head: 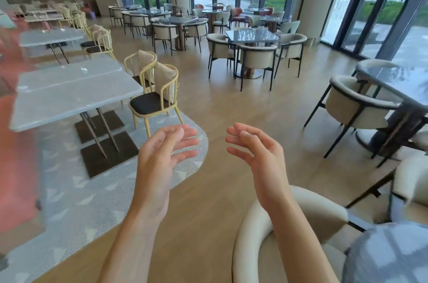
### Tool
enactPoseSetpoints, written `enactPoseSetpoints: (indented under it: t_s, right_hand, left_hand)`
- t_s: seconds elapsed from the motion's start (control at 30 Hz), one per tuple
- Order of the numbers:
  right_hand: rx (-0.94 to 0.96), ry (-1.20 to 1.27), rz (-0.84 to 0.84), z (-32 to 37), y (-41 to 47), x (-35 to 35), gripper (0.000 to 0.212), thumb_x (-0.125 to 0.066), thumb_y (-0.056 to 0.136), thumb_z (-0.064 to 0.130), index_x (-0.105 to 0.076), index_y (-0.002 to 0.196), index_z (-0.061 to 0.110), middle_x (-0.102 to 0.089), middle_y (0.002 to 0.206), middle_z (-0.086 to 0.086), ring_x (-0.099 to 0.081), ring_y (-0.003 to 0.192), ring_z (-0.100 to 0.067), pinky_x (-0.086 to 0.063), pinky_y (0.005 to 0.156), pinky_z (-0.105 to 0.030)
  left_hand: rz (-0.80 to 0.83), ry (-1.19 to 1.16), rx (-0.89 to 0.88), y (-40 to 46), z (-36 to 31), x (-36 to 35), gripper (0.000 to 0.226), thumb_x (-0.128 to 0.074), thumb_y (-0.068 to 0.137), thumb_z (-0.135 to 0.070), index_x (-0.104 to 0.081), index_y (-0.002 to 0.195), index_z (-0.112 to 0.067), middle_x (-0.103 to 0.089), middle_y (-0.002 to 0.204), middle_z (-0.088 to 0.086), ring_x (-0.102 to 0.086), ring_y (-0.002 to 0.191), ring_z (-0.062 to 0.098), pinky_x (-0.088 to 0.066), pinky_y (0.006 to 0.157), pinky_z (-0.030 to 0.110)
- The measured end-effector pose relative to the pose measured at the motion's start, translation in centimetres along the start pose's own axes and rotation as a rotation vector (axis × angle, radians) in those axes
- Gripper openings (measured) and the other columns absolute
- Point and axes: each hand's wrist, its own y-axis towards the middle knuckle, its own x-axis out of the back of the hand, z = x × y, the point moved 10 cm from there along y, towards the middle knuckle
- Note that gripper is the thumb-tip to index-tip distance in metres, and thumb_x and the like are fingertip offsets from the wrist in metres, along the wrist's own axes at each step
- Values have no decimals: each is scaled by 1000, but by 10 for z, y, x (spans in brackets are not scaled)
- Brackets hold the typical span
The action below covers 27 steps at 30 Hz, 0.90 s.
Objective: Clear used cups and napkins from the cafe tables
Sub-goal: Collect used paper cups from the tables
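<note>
My left hand (pixel 162 157) and my right hand (pixel 257 155) are raised in front of me over the wooden floor, palms facing each other, fingers loosely spread, holding nothing. A long grey table (pixel 69 95) stands to the left, beyond my left hand. On its far part lies a small white crumpled thing (pixel 83 69), perhaps a napkin; it is too small to tell. No cup is clearly visible on any table.
A yellow-framed chair (pixel 157 97) with a dark seat stands beside the grey table. A cream armchair (pixel 289 224) is right below my right arm. A dark glossy table (pixel 398 83) with cream chairs stands at right. More tables and chairs (pixel 252 46) fill the room toward the windows.
</note>
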Motion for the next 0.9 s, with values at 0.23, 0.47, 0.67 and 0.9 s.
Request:
enactPoseSetpoints:
  t_s: [0.23,0.47,0.67,0.9]
  right_hand:
    - [-6,-37,-64,-59,118,-52,31,-61,87,26,-74,111,12,-79,108,-5,-75,103,-23,-60,84,-33]
    - [-9,-88,-199,-106,231,-110,30,-62,85,26,-76,109,13,-79,107,-5,-75,102,-24,-59,88,-39]
    - [-7,-179,-316,-123,312,-128,19,-59,100,12,-75,111,12,-79,108,-4,-74,103,-25,-59,94,-47]
    - [8,-196,-353,-158,431,-129,21,-60,97,15,-75,111,12,-79,107,-4,-74,102,-25,-61,89,-40]
  left_hand:
    - [52,-17,66,146,50,17,19,-54,104,-13,-71,105,-4,-77,105,13,-75,100,28,-61,91,48]
    - [128,5,95,312,78,64,23,-52,105,-14,-71,108,-2,-77,106,13,-74,102,29,-59,93,50]
    - [215,-31,126,429,97,69,24,-51,105,-15,-72,104,-5,-76,105,16,-74,102,31,-58,92,50]
    - [273,-48,128,542,137,27,24,-50,105,-11,-73,102,-5,-76,106,16,-73,102,32,-59,89,48]
